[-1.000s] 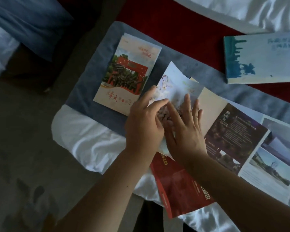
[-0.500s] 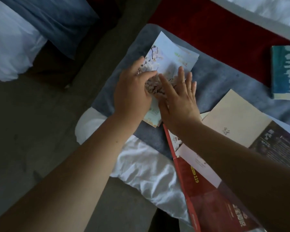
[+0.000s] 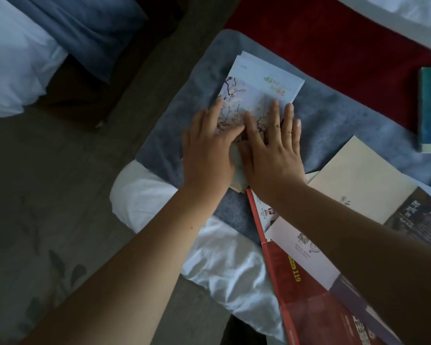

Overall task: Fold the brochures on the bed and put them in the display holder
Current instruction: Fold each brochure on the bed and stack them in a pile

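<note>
Under the flat left hand [image 3: 209,145] and right hand [image 3: 274,150], which press but grip nothing, the brochure [image 3: 259,80] seems light, thin and bendable; better pinch its far edge.

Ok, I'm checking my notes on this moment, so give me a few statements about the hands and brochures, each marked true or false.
1. The left hand and right hand both press flat on the flower brochure. True.
2. The flower brochure lies on the white sheet. False: it lies on the grey blanket.
3. The left hand grips the red brochure. False: neither hand holds it; it lies beneath the right forearm.
4. A cream brochure lies to the right of the hands. True.
</note>
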A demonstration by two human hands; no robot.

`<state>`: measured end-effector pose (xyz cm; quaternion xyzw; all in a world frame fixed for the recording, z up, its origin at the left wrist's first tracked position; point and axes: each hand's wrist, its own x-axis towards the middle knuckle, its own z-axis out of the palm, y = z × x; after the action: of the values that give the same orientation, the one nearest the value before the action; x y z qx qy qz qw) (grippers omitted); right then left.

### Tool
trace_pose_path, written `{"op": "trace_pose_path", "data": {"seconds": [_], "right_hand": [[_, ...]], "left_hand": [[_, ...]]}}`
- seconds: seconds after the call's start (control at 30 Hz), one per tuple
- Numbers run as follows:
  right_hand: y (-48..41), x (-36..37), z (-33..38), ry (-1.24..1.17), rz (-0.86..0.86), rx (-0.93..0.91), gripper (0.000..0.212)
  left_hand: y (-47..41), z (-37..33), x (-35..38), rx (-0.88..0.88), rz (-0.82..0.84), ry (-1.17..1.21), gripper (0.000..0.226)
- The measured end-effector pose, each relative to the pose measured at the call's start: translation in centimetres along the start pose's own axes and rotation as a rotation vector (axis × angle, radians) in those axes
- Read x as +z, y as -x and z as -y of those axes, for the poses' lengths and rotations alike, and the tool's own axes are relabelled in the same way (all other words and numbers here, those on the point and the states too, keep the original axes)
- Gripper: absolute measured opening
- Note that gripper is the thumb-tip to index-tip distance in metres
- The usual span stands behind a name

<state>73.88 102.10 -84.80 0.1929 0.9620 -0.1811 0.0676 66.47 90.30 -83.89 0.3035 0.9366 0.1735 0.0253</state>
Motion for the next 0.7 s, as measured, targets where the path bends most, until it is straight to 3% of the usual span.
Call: {"op": "trace_pose_path", "data": {"seconds": [0.13,0.37,0.6,0.7], "right_hand": [[0.3,0.2,0.1,0.026,0.027,-0.025,0.061],[-0.2,0.3,0.3,0.049,0.162,0.002,0.061],[1.0,-0.9,-0.1,0.165,0.164,0.01,0.062],[4.4,-1.3,-1.6,0.052,0.072,0.054,0.061]], "left_hand": [[0.9,1.2,1.7,0.09,0.003,-0.061,0.049],[1.3,1.2,3.5,0.023,0.127,-0.257,0.062],[1.0,-0.2,1.8,-0.009,0.242,-0.3,0.068],[0.7,-1.1,0.4,0.007,0.287,-0.295,0.062]]}}
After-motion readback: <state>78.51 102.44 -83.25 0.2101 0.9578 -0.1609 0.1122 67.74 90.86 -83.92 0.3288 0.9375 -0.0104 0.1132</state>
